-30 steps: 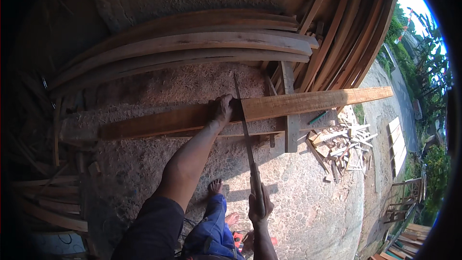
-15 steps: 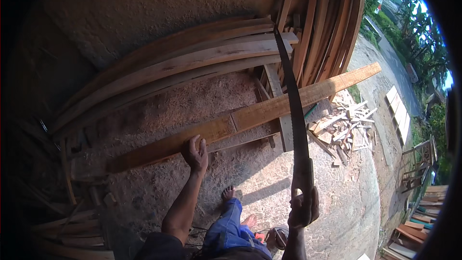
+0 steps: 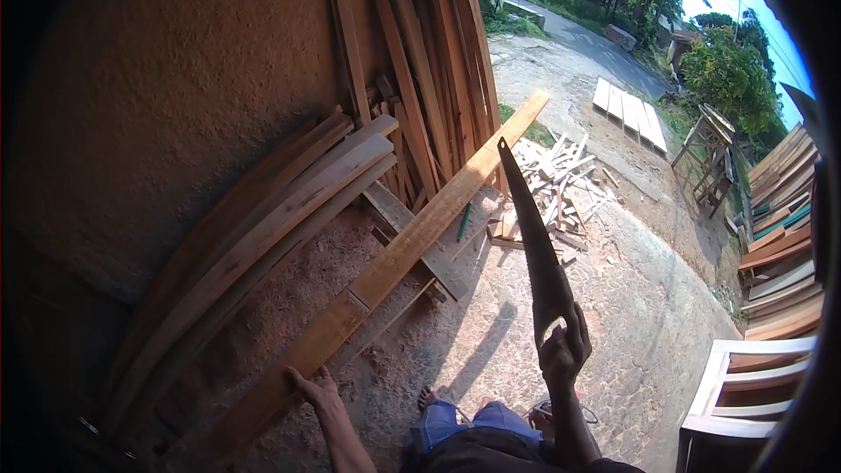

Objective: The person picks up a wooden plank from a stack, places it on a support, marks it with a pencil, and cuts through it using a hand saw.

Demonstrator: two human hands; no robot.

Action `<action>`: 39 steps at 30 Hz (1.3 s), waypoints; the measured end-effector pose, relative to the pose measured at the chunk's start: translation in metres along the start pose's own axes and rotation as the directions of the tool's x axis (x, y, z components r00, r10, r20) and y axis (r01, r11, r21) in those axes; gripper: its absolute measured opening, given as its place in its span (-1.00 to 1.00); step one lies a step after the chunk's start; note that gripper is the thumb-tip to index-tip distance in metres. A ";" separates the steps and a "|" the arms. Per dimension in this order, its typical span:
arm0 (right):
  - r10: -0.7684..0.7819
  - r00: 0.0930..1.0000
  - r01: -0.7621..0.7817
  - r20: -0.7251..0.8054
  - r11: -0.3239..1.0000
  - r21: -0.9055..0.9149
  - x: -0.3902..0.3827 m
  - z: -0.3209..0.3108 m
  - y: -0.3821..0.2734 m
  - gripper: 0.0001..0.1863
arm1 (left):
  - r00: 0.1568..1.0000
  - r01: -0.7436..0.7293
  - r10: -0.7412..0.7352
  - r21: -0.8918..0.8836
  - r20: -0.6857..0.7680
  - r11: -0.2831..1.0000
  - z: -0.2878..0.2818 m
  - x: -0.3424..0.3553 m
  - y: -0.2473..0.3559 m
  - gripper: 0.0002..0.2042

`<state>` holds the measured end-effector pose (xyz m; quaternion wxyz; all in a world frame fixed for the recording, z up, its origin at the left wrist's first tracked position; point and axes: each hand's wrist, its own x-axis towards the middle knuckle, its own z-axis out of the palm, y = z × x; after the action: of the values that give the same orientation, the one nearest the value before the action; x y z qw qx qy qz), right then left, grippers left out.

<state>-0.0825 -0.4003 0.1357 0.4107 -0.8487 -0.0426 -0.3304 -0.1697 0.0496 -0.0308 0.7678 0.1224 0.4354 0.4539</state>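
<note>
Sunlit ground [image 3: 613, 289] spreads beneath the right hand [image 3: 562, 355], closed round the handle of a saw [image 3: 531, 241]. Left of that grip, a long board [image 3: 420, 232] slants forward and rightward, its crosswise line [image 3: 357, 300] just beyond the nearer left hand [image 3: 317, 388], which touches the edge; clasped or not, I cannot tell.
</note>
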 end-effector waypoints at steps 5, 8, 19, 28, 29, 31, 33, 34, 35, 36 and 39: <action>0.002 0.996 -0.010 -0.089 0.996 -0.087 0.002 -0.007 0.029 -0.85 | 0.946 -0.273 0.247 0.103 0.212 0.956 0.067 -0.051 0.039 -0.20; 0.170 0.977 -0.158 -0.127 0.983 0.099 0.007 -0.007 0.036 -0.80 | 0.903 -0.412 0.358 0.241 0.238 0.879 0.109 -0.080 0.058 -0.27; 0.613 0.790 -0.454 -0.001 0.585 0.672 0.042 -0.008 0.104 -0.51 | 0.686 -0.728 0.643 0.313 0.340 0.610 0.237 -0.138 0.081 -0.26; 0.708 0.702 -0.511 0.074 0.428 0.745 0.083 -0.042 0.195 -0.45 | 0.417 -0.876 0.731 0.026 0.539 0.481 0.385 -0.248 0.069 -0.39; 0.730 0.681 -0.505 0.064 0.404 0.762 0.086 -0.048 0.204 -0.45 | 0.418 -0.859 0.717 -0.014 0.558 0.511 0.398 -0.268 0.059 -0.41; 0.760 0.649 -0.482 0.045 0.364 0.797 0.086 -0.058 0.221 -0.44 | 0.350 -0.866 0.725 -0.090 0.593 0.492 0.415 -0.300 0.045 -0.43; 0.779 0.626 -0.467 0.026 0.348 0.813 0.084 -0.064 0.241 -0.44 | 0.306 -0.862 0.702 -0.127 0.643 0.491 0.427 -0.322 0.030 -0.45; 0.789 0.614 -0.466 0.020 0.342 0.816 0.083 -0.064 0.248 -0.43 | 0.292 -0.858 0.677 -0.127 0.676 0.497 0.432 -0.331 0.025 -0.46; 0.792 0.611 -0.461 -0.002 0.357 0.812 0.076 -0.064 0.266 -0.43 | 0.284 -0.850 0.648 -0.128 0.707 0.512 0.440 -0.340 0.015 -0.46; 0.792 0.610 -0.456 -0.019 0.370 0.809 0.068 -0.063 0.286 -0.43 | 0.224 -0.872 0.674 -0.164 0.704 0.461 0.450 -0.357 -0.003 -0.46; 0.828 0.559 -0.464 -0.031 0.343 0.817 0.067 -0.076 0.297 -0.42 | 0.060 -0.832 0.542 -0.258 0.838 0.492 0.501 -0.365 -0.064 -0.59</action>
<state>0.0319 -0.6644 0.0112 0.8080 -0.4459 0.2763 -0.2682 0.1827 -0.1749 0.4316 0.5228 0.6322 -0.0556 0.5692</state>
